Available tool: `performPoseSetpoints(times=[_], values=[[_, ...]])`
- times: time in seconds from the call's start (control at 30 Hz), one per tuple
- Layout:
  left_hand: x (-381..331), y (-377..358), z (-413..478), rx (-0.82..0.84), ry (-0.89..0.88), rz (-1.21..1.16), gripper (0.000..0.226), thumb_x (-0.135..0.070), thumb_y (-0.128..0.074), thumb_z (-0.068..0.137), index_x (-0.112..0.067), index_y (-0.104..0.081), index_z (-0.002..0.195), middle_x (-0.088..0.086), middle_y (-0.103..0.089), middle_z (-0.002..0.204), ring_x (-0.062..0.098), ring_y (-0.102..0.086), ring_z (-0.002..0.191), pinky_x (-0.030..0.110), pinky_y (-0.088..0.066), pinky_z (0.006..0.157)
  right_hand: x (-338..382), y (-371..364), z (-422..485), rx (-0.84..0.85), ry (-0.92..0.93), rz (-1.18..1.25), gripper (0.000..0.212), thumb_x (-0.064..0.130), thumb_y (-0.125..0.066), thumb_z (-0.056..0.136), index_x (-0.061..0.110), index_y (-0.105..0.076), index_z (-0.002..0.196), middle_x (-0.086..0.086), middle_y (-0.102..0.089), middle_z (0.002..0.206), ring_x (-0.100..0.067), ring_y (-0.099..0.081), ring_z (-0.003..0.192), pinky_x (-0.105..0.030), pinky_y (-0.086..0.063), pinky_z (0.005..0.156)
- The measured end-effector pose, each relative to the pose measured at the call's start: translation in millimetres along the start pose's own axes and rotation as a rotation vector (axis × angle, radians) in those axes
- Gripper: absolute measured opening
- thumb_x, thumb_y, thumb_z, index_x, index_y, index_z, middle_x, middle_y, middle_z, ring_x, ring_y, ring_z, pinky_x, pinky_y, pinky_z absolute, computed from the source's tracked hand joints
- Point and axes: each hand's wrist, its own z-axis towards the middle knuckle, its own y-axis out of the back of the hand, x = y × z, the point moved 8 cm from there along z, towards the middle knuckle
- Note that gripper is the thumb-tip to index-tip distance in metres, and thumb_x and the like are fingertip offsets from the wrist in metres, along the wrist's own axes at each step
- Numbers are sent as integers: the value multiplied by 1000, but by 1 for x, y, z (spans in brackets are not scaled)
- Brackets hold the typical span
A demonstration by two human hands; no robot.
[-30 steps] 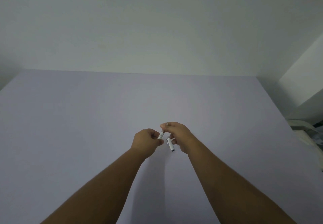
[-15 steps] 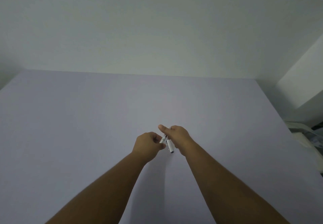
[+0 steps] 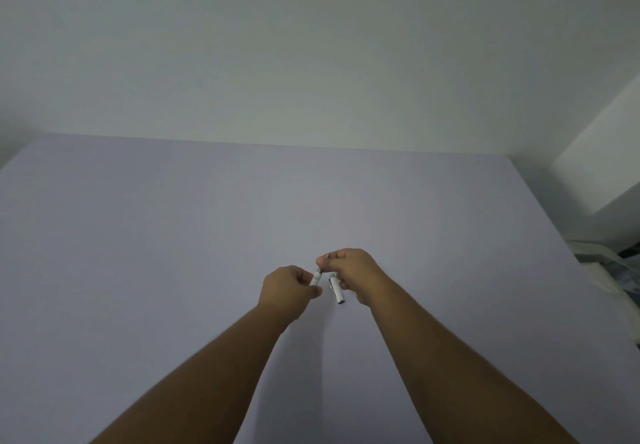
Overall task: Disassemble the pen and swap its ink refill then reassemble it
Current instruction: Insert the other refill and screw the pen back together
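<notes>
Both hands meet above the middle of the lilac table (image 3: 173, 236). My left hand (image 3: 287, 289) is closed around the lower white barrel half of the pen (image 3: 316, 278), which points up and to the right. My right hand (image 3: 353, 272) pinches the top end of that piece between thumb and forefinger. The same hand also holds the other white pen half (image 3: 336, 290), with a clip, which hangs down from its palm. The refill is hidden by the fingers.
A pale wall (image 3: 311, 63) rises behind the table's far edge. Off the right edge of the table lie white and dark items (image 3: 602, 263), partly out of view.
The hands have drawn slightly apart since half a second ago, and the two pen pieces now show a gap between them. The right hand's thumb and forefinger have risen to the barrel's tip.
</notes>
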Motion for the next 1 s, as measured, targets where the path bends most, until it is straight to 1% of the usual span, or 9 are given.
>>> performPoseSetpoints(times=[0.1,0.2,0.37,0.5,0.6,0.7,0.8,0.9,1.0], values=[[7,1,0,12,58,-65,11,-12,-74,77,-9,-68,86,5,-64,68,17,-58,54,26,-53,51,4,23,10,-157,41,22,15,26,-65,86,12,-67,88,-3,-67,89,-13,-51,67,-26,-44,64],[17,2,2,22,102,-131,10,-11,-75,77,-9,-66,81,6,-64,68,20,-60,58,34,-59,65,3,47,21,-355,74,-319,24,23,-58,87,1,-68,85,-15,-71,96,-30,-64,86,-34,-49,78],[30,1,4,35,147,-191,13,-11,-76,76,-10,-64,79,10,-65,70,24,-61,60,42,-60,75,-27,16,29,-218,-32,-799,20,28,-58,85,11,-67,82,-9,-64,81,-28,-64,84,-26,-43,64],[33,1,3,35,164,-202,13,-12,-77,76,-9,-65,81,12,-66,75,24,-63,63,41,-61,76,-38,7,30,-302,39,-838,31,34,-50,92,7,-62,102,-13,-69,104,-32,-64,101,-32,-49,78],[34,0,2,43,167,-203,16,-13,-77,76,-7,-67,87,12,-68,79,24,-64,67,40,-61,77,-40,4,29,-307,79,-832,31,34,-46,94,6,-60,96,-16,-68,105,-34,-63,103,-33,-46,77],[35,-1,1,53,171,-202,16,-13,-78,74,-8,-68,85,13,-69,81,25,-66,71,39,-62,76,-37,5,28,-283,79,-687,36,33,-50,93,2,-66,87,-17,-70,91,-34,-65,91,-34,-47,76],[35,-2,0,60,177,-208,18,-12,-79,74,-7,-68,88,14,-70,84,25,-66,71,38,-62,76,-26,11,27,-259,31,-163,32,28,-58,89,14,-64,61,-6,-64,64,-23,-58,62,-38,-53,76],[30,-4,0,66,176,-192,20,-13,-79,74,-6,-69,91,13,-70,84,25,-66,71,38,-62,76,-11,12,28,-221,-3,266,23,19,-63,87,15,-65,65,-6,-65,69,-16,-55,61,-33,-51,73],[26,-8,-1,79,169,-192,22,-13,-79,74,-5,-70,93,13,-70,82,24,-66,69,37,-61,75,2,9,26,-163,22,344,13,13,-64,87,12,-66,74,-7,-67,72,-15,-58,64,-25,-50,64]])
